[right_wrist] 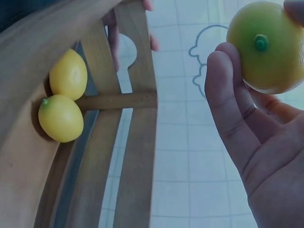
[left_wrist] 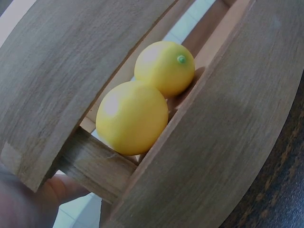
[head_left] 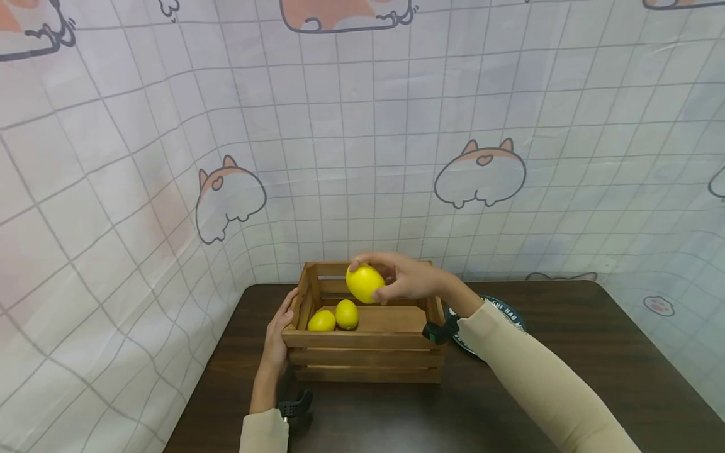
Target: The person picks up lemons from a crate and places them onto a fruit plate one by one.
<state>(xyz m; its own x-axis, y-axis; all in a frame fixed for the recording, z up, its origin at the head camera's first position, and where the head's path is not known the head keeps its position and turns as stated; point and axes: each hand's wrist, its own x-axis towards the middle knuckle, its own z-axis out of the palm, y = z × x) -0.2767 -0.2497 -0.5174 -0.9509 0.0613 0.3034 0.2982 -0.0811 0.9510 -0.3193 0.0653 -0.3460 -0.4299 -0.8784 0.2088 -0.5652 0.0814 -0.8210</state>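
Note:
A wooden slatted crate [head_left: 362, 340] holds two yellow lemons [head_left: 321, 321] [left_wrist: 132, 118] [right_wrist: 61, 118] side by side at its left end. Above the crate my right hand [head_left: 404, 277] [right_wrist: 266, 137] grips a third lemon [head_left: 364, 283] [right_wrist: 268, 47] between thumb and fingers, clear of the crate in the head view. My left hand [head_left: 275, 340] [left_wrist: 33, 202] rests against the crate's left end, with its fingers along the outside near the top edge; in the left wrist view it shows only partly.
Behind the crate's right side, a round dark plate or mat with lettering [head_left: 506, 313] lies on the dark wooden table [head_left: 572, 352], partly hidden by the right forearm. A white grid-patterned cloth [head_left: 362, 157] with cartoon animals hangs behind and at the sides.

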